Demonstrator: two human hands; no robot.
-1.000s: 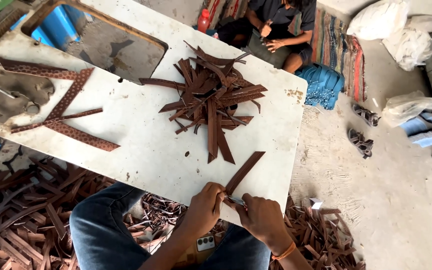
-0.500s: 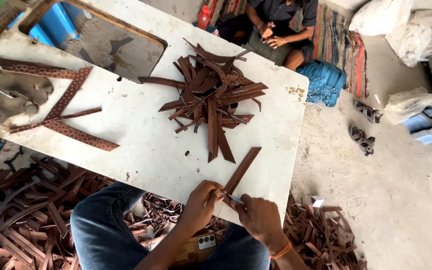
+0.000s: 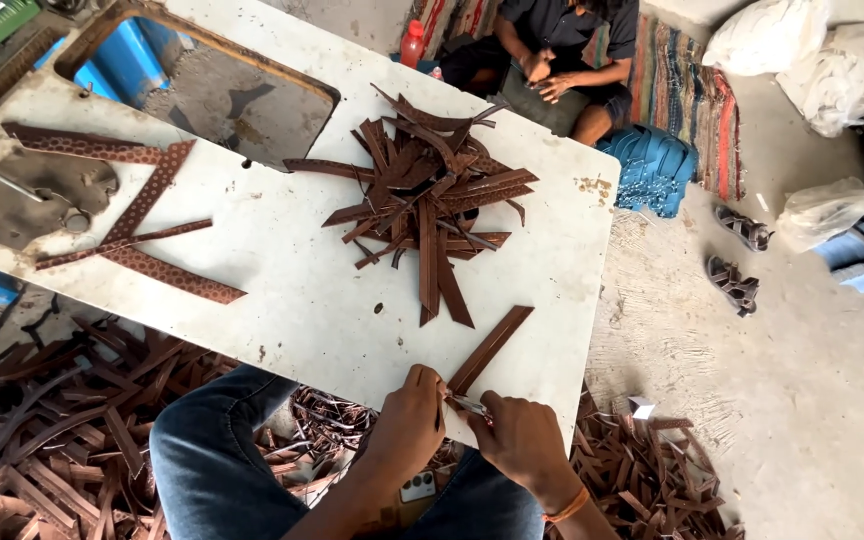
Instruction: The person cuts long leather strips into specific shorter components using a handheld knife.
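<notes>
Trimming strip [image 3: 489, 350] end at lower centre: left hand [image 3: 407, 425] pinches strip, right hand [image 3: 524, 445] grips small tool [image 3: 467, 403]. Next probably needs steady cut along table [image 3: 282, 300] edge.

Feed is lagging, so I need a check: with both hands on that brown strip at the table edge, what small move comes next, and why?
Probably draw the small tool a little further along the brown strip: the left hand pins its near end at the table edge, and the right hand holds the tool there.

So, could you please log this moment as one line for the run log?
left hand: pinching brown strip end | right hand: small metal tool at strip end | strip on white table edge | strip pile beyond
</notes>
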